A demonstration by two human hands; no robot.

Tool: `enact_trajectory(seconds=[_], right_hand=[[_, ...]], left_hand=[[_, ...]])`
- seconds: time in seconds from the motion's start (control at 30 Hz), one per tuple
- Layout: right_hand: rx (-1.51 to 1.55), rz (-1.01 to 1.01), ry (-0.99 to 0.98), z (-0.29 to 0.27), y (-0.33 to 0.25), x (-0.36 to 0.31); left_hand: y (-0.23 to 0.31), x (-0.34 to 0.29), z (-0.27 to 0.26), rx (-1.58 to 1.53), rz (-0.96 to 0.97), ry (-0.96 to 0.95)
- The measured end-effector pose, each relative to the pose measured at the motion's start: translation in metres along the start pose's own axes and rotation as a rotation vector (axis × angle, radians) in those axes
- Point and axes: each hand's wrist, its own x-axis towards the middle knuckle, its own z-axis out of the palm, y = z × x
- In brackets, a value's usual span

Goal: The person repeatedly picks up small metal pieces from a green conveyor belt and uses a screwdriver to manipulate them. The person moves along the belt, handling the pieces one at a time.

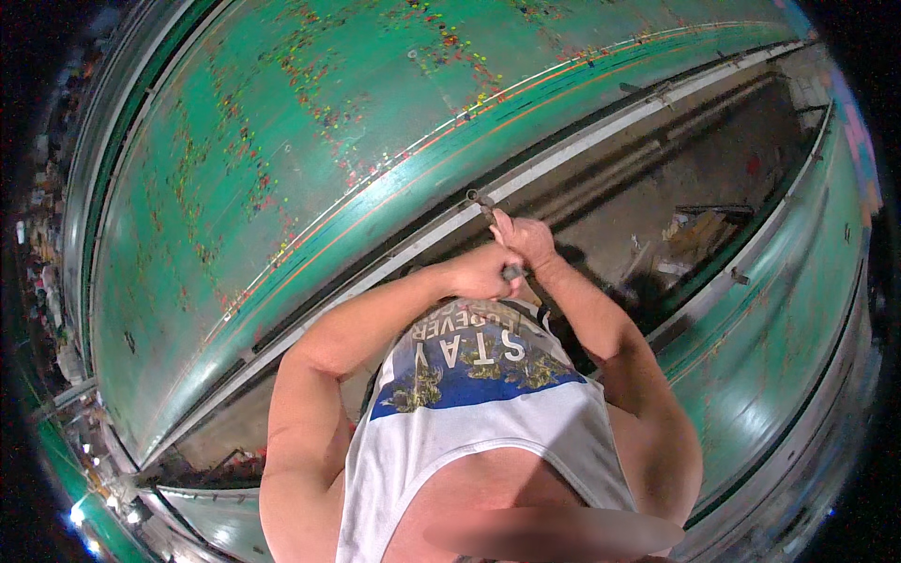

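My two hands are close together in front of my white printed tank top. My right hand (524,239), the farther one, is closed round a dark metal rod-like tool (484,205). Its rounded, ring-like tip reaches the pale metal rail (435,221). My left hand (483,272) is a fist just nearer to me, touching the right one. From its fingers sticks the dark rounded end of a handle (511,272). Whether this belongs to the same tool is hidden by the hands.
Beyond the rail spreads a wide green surface (375,122) strewn with small coloured bits. A narrow gap with a dirty floor (601,220) surrounds me, with cardboard scraps (704,239) at its right. Behind it lies another green surface (779,300).
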Motion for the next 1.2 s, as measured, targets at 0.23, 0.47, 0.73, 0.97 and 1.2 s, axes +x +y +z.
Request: enact_trajectory(seconds=[0.23, 0.47, 0.73, 0.97, 1.2], right_hand=[[0.124, 0.114, 0.066, -0.024, -0.008, -0.014], [1.332, 0.588, -0.006, 0.001, -0.028, -0.015], [1.962, 0.761, -0.215, -0.023, -0.028, -0.003], [2.454, 0.72, -0.427, 0.007, -0.009, -0.002], [0.526, 0.166, 0.151, 0.006, -0.018, -0.002]], left_hand=[[-0.018, -0.071, -0.036, -0.663, -0.147, 0.592], [-0.022, -0.071, -0.063, -0.494, -0.156, 0.895], [-0.016, -0.028, -0.066, 0.336, -0.043, 0.893], [-0.006, -0.006, -0.074, 0.518, -0.103, 0.816], [-0.012, -0.001, -0.079, 0.454, -0.025, 0.787]])
